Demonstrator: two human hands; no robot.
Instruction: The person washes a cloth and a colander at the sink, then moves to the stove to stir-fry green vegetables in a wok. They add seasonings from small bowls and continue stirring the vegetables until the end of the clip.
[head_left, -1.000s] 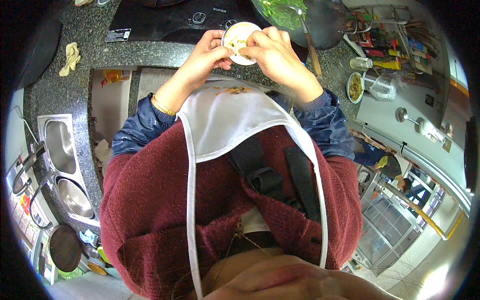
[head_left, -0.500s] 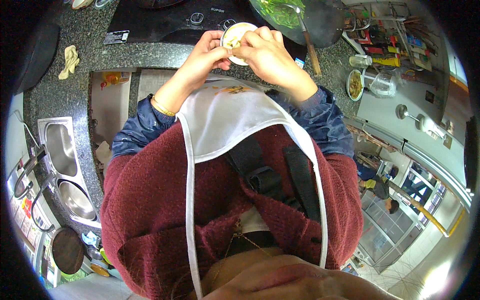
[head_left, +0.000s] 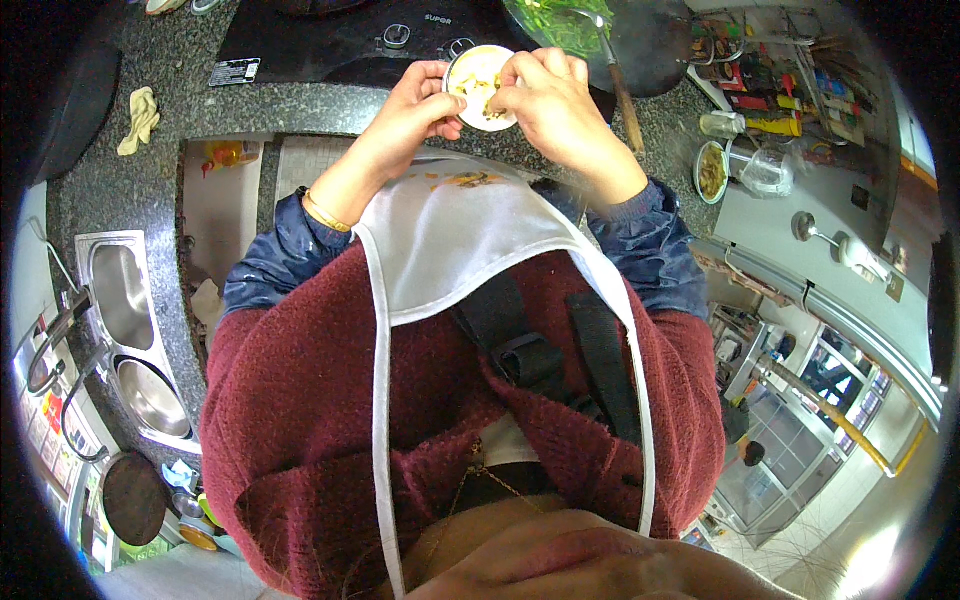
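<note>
A small white bowl (head_left: pixel 479 62) is held over the front edge of the black cooktop (head_left: pixel 320 55). My left hand (head_left: pixel 408 115) grips the bowl's left side, its thumb over the rim. Inside lie pale, yellowish chopped bits. My right hand (head_left: pixel 562 108) reaches in from the right with fingers curled and thumb bent at the contents; what they pinch, if anything, is too small to make out. Beyond it, a dark wok (head_left: pixel 650 50) contains green vegetables (head_left: pixel 562 28). A spatula with a wooden handle (head_left: pixel 627 115) leans across the wok's rim toward me.
A bowl of food (head_left: pixel 711 172) stands at right near a glass jar (head_left: pixel 722 124), bottles and a clear plastic container (head_left: pixel 768 168). At left are a pale cloth (head_left: pixel 140 120) on the granite counter and a double steel sink (head_left: pixel 122 290). A person (head_left: pixel 738 440) is in the background.
My right fingers have drawn back toward the bowl's right side, showing more of its contents. My left hand keeps its grip. The background person has shifted lower in the picture.
</note>
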